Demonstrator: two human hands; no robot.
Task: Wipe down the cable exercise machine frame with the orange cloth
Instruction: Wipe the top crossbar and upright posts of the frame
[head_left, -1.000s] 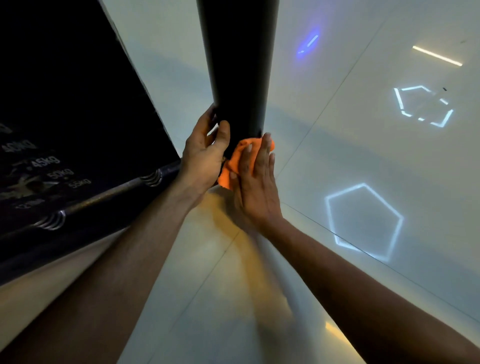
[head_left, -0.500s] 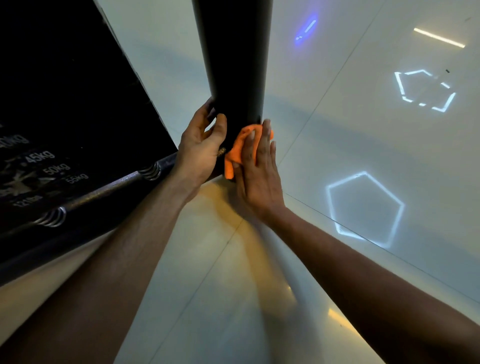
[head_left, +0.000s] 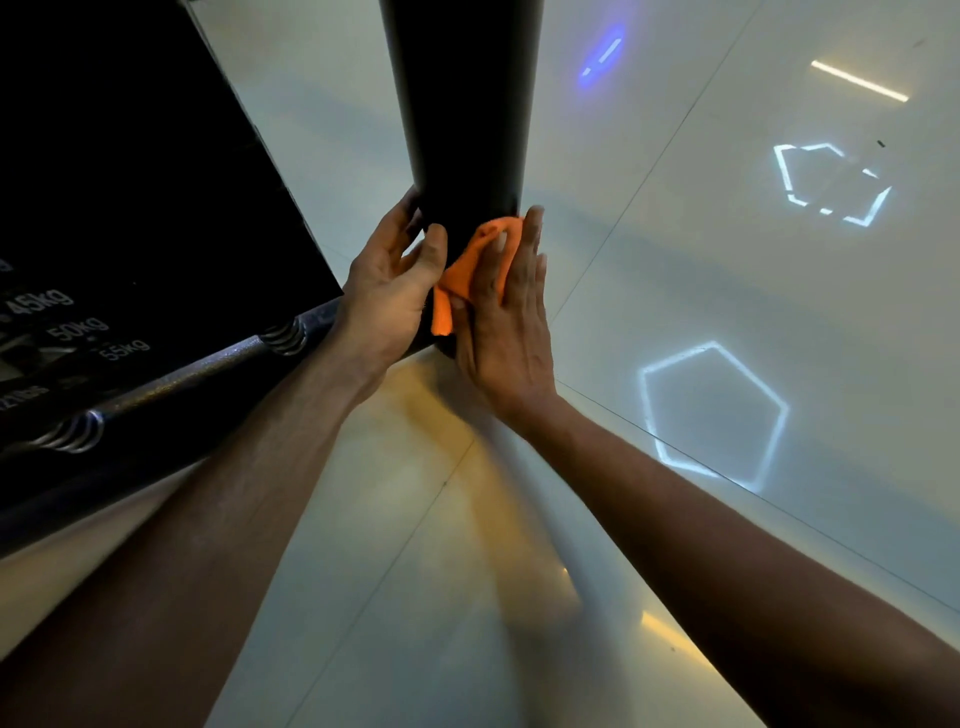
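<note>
A thick black upright post of the cable machine frame rises through the top middle of the view. My right hand lies flat against its lower part, fingers pointing up, pressing the orange cloth onto the post. The cloth bunches between my two hands and hangs down beside my right thumb. My left hand wraps the left side of the post, thumb in front, fingers behind it. The foot of the post is hidden by my hands.
A black weight-stack panel with labels such as 45kg and 50kg fills the left. A dark frame bar with bolts runs along its bottom edge towards the post. Glossy light floor tiles with reflected hexagon lights spread to the right and below.
Both hands and the cloth have slid a little upward along the post. My right fingers now reach higher over the cloth.
</note>
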